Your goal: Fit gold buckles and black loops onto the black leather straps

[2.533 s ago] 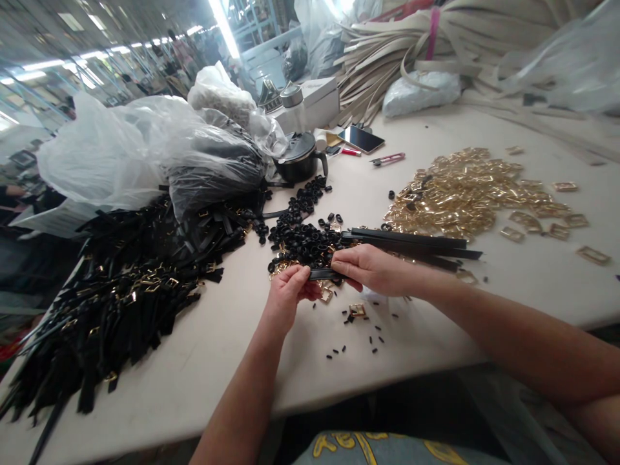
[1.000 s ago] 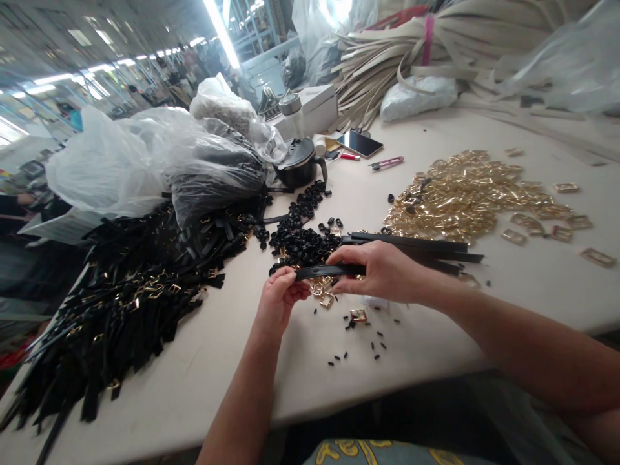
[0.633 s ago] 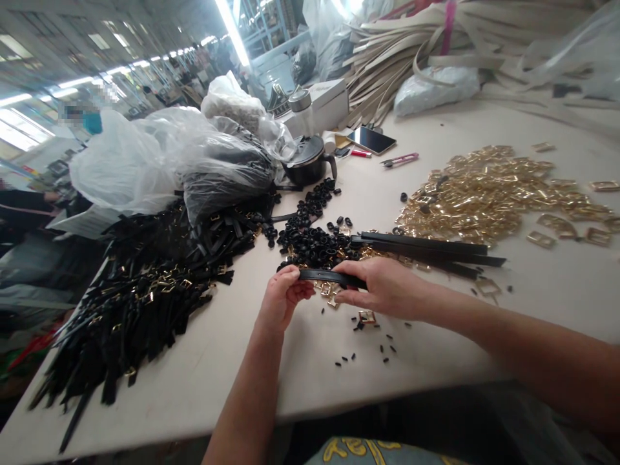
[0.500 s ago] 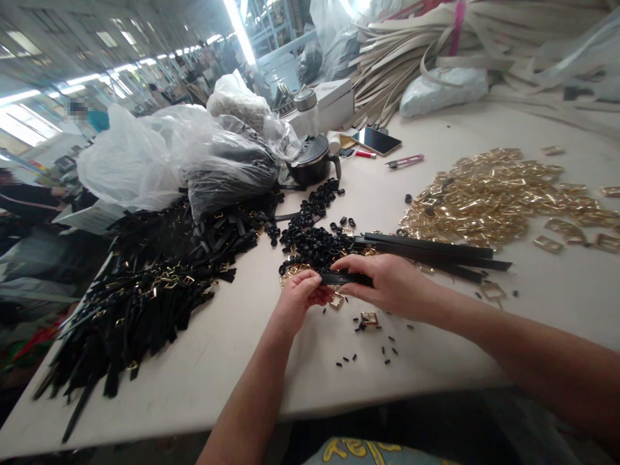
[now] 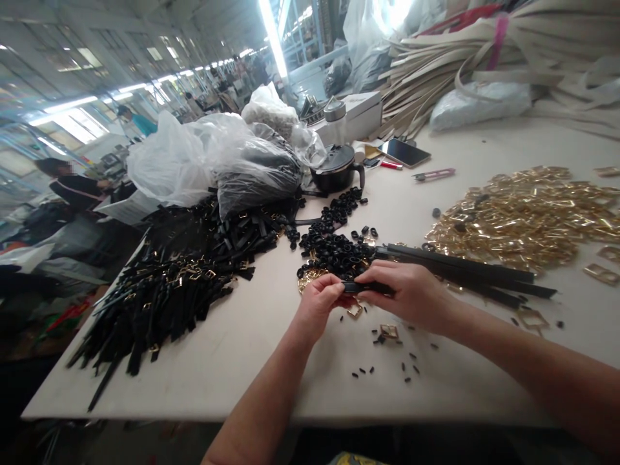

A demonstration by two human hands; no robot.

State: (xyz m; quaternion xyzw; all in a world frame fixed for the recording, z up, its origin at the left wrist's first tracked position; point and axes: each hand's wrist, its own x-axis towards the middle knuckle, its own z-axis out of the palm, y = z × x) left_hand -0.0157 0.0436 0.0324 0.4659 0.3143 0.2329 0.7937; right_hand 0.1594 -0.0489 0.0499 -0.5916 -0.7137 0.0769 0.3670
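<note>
A short black strap [image 5: 368, 288] is held between my two hands over the table. My left hand [image 5: 320, 300] pinches its left end between thumb and fingers. Its right part lies in the closed fingers of my right hand [image 5: 404, 292]. Just behind them is a heap of small black loops [image 5: 341, 255]. A gold buckle [image 5: 355, 311] lies beneath the fingers, and another gold buckle [image 5: 388, 331] rests nearer the table's front edge. Small black bits [image 5: 407, 368] are scattered around it. Long black straps [image 5: 465, 268] lie behind my right wrist.
Gold buckles [image 5: 513, 219] form a large pile at the right. Black straps with buckles [image 5: 165, 290] cover the table's left side. Behind stand plastic bags [image 5: 256, 174], a black lidded pot [image 5: 334, 169], a phone [image 5: 405, 153] and snips [image 5: 434, 175]. Co-workers are far left.
The whole view has shifted, so the table's things appear farther right and slightly lower. Both hands keep hold of the strap, and the right fingers have closed nearer to the left ones.
</note>
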